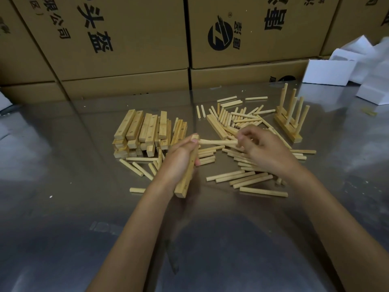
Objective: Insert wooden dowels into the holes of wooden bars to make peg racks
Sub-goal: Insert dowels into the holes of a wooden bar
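At centre frame, the left hand is gripping a bar upright-tilted, fingers clenched around it. Just right, the right hand is pinching a dowel whose tip is meeting the bar's top end. Behind, bars are lying stacked; loose dowels are spreading across the table, beside a rack at upper right.

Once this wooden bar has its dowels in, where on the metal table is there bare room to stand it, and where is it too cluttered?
Bare steel lies near the person, below the scattered round wooden dowels, and left of the stack of drilled wooden bars. A narrower patch lies right of the finished pegged racks, before the white foam blocks. Crowded: the middle, between the left hand and right hand.
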